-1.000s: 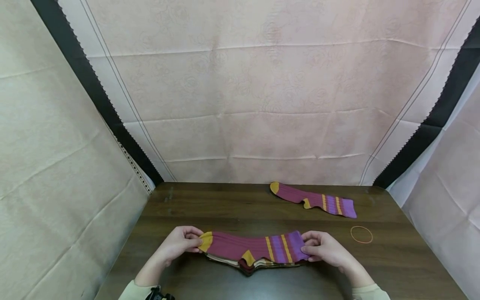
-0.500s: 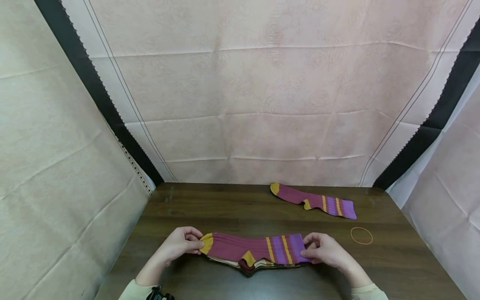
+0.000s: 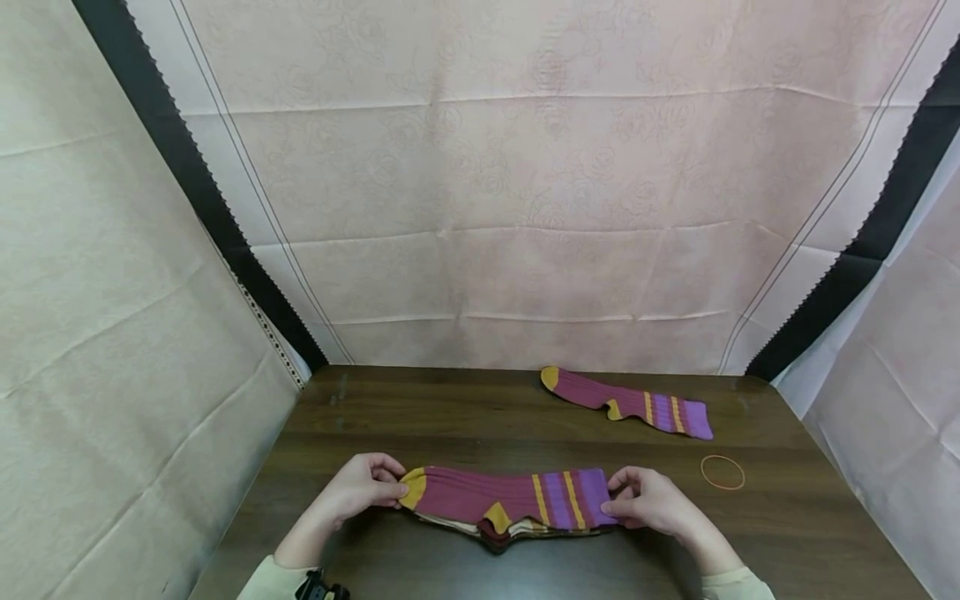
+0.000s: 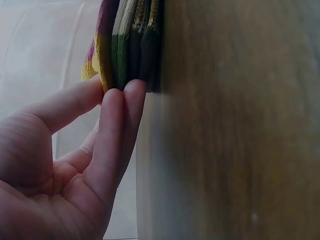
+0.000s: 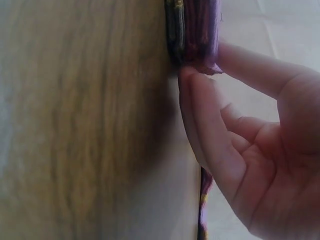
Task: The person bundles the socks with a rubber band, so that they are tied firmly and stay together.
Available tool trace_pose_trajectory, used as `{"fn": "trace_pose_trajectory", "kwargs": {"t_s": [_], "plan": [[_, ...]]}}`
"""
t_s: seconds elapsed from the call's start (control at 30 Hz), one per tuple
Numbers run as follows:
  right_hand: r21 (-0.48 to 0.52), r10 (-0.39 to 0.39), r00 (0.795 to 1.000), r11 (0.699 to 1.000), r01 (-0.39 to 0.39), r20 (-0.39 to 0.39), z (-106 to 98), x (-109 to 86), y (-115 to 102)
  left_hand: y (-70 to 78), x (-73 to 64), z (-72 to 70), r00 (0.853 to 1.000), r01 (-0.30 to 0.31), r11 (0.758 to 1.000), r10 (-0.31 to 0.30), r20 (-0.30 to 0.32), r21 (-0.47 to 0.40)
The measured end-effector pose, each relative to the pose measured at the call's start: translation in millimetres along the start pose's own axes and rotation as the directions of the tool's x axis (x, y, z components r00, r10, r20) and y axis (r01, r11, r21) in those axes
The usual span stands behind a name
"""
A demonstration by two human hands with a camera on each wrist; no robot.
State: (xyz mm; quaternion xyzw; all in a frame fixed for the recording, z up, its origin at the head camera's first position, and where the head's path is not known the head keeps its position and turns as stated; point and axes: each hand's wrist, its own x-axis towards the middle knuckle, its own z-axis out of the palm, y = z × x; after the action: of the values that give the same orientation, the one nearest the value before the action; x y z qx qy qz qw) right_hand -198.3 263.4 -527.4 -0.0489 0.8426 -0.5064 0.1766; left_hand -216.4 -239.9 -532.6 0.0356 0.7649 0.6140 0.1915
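Observation:
A maroon sock [image 3: 480, 493] with a yellow toe and heel and a purple-striped cuff lies flat on top of a stack of other socks [image 3: 498, 542]. My left hand [image 3: 367, 485] pinches its yellow toe, thumb on top and fingertips at the end of the layers. In the left wrist view, green and dark sock toes [image 4: 120, 62] show under the yellow one. At the other end my right hand [image 3: 651, 502] pinches the purple cuff [image 5: 202, 30] between thumb and fingers. Most of the lower socks are hidden beneath the top one.
A matching maroon sock [image 3: 600, 392] lies near the back edge of the brown wooden table [image 3: 420, 417]. To the right rests a thin orange rubber band [image 3: 723, 486]. Pale fabric walls [image 3: 525, 208] stand around the table's back and sides.
The right hand has shifted slightly on the cuff, and the cuff's edge now lies straighter. The left hand keeps its hold on the toe.

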Motion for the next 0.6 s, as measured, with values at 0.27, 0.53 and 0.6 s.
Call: {"fn": "trace_pose_trajectory", "kwargs": {"t_s": [0.27,0.53,0.6], "plan": [[0.010,0.004,1.000,1.000,-0.004,0.013,-0.9,-0.6,0.3,-0.3,1.1,0.5,1.000,0.006,1.000,-0.006,-0.005,0.007],[0.015,-0.004,1.000,1.000,0.003,0.023,-1.9,0.5,2.3,-3.1,2.6,-0.2,1.000,0.012,1.000,-0.012,-0.005,0.016],[0.014,-0.002,1.000,1.000,0.002,0.023,-2.1,1.0,3.1,-2.9,2.6,-0.1,1.000,0.012,1.000,-0.012,-0.006,0.018]]}}
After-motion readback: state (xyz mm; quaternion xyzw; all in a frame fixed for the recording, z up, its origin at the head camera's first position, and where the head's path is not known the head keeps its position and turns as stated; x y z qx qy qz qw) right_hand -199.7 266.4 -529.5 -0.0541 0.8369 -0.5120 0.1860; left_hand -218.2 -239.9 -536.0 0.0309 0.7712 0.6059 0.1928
